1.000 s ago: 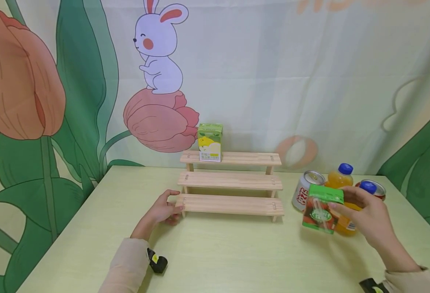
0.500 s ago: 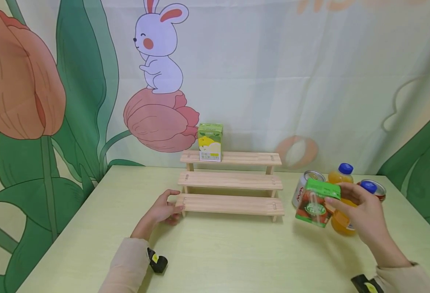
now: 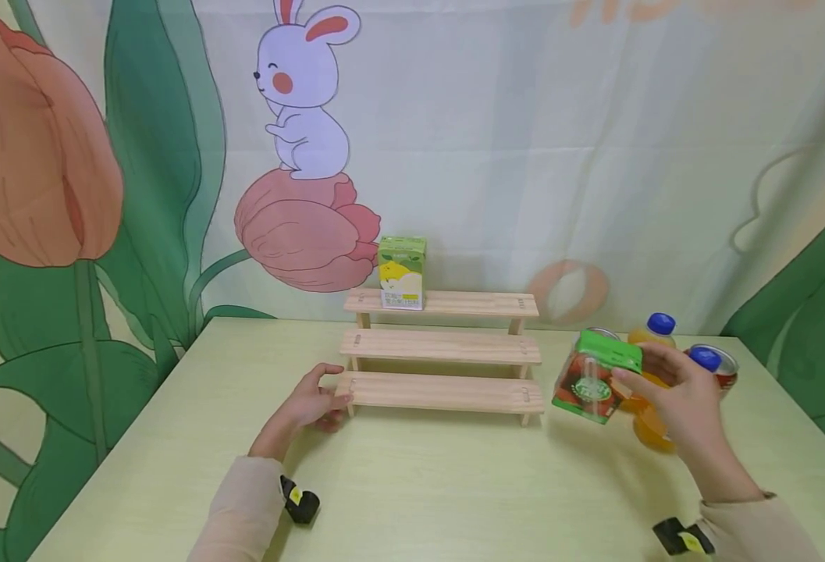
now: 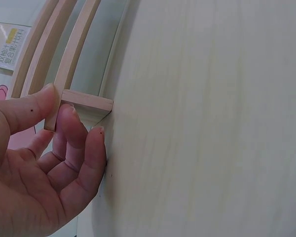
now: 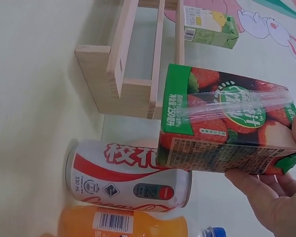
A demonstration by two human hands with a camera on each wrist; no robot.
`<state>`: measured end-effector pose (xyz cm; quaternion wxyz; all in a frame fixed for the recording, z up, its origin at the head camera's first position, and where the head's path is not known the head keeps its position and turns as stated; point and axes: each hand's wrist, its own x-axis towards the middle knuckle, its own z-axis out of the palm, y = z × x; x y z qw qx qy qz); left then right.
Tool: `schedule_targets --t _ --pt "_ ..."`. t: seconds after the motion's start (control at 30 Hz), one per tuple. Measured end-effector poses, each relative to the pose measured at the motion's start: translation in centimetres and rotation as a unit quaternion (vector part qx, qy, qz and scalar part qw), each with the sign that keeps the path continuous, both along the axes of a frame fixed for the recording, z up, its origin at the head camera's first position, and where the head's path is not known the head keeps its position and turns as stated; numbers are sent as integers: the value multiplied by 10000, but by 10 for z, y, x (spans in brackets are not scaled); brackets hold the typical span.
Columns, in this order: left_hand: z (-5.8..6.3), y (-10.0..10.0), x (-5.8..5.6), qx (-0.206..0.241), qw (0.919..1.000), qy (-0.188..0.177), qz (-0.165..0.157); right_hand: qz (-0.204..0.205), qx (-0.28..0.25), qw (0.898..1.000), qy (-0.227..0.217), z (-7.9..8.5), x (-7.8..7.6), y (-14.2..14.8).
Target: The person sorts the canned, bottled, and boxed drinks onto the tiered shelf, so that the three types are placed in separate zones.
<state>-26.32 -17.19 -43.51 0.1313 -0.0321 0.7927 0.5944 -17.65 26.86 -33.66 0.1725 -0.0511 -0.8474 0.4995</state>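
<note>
A three-tier wooden shelf (image 3: 440, 390) stands on the table. My left hand (image 3: 314, 402) pinches the left end of its lowest board, thumb on top and fingers below, as the left wrist view shows. My right hand (image 3: 682, 406) grips a green and red juice box (image 3: 595, 378) with strawberries and a straw on its front. The box hangs tilted above the table, right of the shelf, and partly covers a white and red soda can (image 5: 128, 177). A green and yellow juice box (image 3: 402, 273) stands upright at the left of the top board.
Behind my right hand stand two orange drink bottles with blue caps, one bottle (image 3: 654, 334) farther back and another bottle (image 3: 654, 429) nearer. A dark red can (image 3: 727, 367) is beside them. A printed curtain (image 3: 489, 156) hangs behind the table.
My right hand has carried the strawberry juice box leftward and slightly up, away from the bottles and over the white can. The left hand keeps its place on the shelf.
</note>
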Motion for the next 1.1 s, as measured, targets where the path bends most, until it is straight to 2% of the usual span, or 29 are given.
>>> schedule_targets --t 0.23,0.43,0.57,0.6,0.73,0.77,0.83,0.97,1.0,1.1 --pt "0 0 1 2 10000 19 -87 1 -210 9997 -103 2 -5 -7" --pt "1 0 1 -14 10000 12 -57 -49 -461 9989 37 2 -10 -13" --pt "1 -1 1 -17 10000 45 -70 -190 -583 9981 94 -3 -16 -14" --pt "2 -1 1 -17 10000 48 -73 -181 -749 9969 174 -6 -19 -12" --pt "3 0 1 -22 10000 20 -46 -115 -733 9968 288 -12 -27 -9" --pt "3 0 1 -30 10000 14 -44 -66 -906 9952 364 -14 -29 -8" --pt "4 0 2 3 10000 -8 -50 -76 -738 9969 274 -11 -29 -10" --pt "5 0 3 106 9999 -27 -89 -114 -808 9966 146 -1 -25 -16" --pt "6 -1 3 135 9999 -31 -99 -152 -632 9979 49 3 -23 -19" --pt "6 -1 3 172 9998 -38 -133 -154 -655 9977 -20 10 -21 -23"
